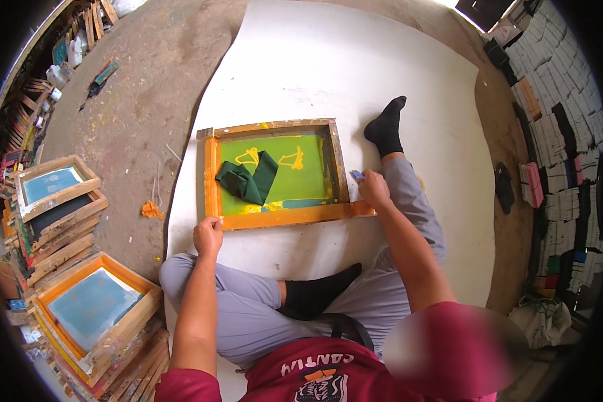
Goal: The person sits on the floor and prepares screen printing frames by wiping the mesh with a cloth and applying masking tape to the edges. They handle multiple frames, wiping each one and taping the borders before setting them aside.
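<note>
A wooden screen-printing frame (pixel 338 157) lies on the white sheet in front of me. Its green mesh (pixel 301 184) carries yellow outlines and smears, and a folded dark green cloth (pixel 251 179) rests on the mesh's left part. Brown tape (pixel 281 218) runs along the near rail and sticks out past the right corner. At the near left corner, my left hand (pixel 208 236) is closed on the frame's edge. My right hand (pixel 374 189) is closed around a small blue-and-grey object (pixel 357 175) just right of the frame, above the tape's end; its kind is unclear.
A white sheet (pixel 301 60) covers the floor under me. Stacked screen frames (pixel 100 301) stand at my left, near an orange scrap (pixel 152 210). Piles of pale bundles (pixel 563 134) line the right side. My legs fold around the frame's near and right sides.
</note>
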`<state>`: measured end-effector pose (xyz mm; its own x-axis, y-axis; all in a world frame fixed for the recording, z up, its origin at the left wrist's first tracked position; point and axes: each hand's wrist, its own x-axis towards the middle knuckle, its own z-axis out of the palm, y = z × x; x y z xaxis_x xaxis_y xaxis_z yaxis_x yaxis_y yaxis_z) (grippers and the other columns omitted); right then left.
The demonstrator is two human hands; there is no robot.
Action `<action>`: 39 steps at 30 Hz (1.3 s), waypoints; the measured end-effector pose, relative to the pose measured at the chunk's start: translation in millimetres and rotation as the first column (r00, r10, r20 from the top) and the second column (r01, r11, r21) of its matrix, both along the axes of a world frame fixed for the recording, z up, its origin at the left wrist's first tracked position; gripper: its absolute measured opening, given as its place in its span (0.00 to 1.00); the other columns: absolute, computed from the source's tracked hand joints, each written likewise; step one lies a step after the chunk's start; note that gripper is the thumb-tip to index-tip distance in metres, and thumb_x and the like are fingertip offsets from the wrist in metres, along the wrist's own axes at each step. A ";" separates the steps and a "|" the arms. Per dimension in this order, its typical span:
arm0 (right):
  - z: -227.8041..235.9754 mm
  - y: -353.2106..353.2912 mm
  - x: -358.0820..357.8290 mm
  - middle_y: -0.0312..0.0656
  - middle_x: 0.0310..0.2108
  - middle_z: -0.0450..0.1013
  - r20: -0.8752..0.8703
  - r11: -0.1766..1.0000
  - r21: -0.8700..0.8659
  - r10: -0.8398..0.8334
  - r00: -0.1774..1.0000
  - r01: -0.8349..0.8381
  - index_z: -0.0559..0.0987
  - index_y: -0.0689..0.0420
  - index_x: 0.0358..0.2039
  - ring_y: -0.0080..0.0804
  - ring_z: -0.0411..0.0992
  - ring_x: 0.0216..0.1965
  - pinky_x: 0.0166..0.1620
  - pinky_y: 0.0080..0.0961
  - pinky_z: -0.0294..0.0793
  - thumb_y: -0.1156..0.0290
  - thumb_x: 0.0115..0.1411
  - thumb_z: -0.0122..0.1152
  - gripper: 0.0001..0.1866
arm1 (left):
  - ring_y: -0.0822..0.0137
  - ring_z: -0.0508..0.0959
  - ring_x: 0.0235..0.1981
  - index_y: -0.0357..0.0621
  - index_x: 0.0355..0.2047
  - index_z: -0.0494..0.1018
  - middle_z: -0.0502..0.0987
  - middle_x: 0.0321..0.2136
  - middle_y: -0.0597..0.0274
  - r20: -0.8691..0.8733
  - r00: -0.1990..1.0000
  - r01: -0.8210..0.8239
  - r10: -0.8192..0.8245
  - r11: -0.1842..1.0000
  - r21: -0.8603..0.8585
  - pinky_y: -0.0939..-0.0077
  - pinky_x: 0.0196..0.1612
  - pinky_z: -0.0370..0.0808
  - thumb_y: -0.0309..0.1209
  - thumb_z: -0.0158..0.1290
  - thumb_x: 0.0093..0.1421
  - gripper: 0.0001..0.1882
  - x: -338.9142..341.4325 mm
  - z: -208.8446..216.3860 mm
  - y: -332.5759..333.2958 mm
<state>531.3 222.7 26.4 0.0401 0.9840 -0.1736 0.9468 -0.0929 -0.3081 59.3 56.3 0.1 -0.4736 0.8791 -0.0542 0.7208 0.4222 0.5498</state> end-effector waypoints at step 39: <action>7.3 -141.0 -56.8 0.61 0.43 0.80 -0.131 0.998 -0.048 -0.055 0.990 0.049 0.66 0.44 0.73 0.64 0.80 0.44 0.48 0.57 0.77 0.75 0.65 0.45 0.34 | 0.47 0.86 0.36 0.38 0.35 0.85 0.86 0.33 0.46 0.071 0.997 -0.041 0.043 0.999 -0.022 0.57 0.41 0.80 0.35 0.67 0.60 0.12 -5.4 2.7 -0.7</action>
<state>474.5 81.8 33.7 0.0652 0.9722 -0.2248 0.8917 -0.1579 -0.4243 53.9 55.6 2.8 -0.5044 0.8568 -0.1069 0.6616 0.4631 0.5898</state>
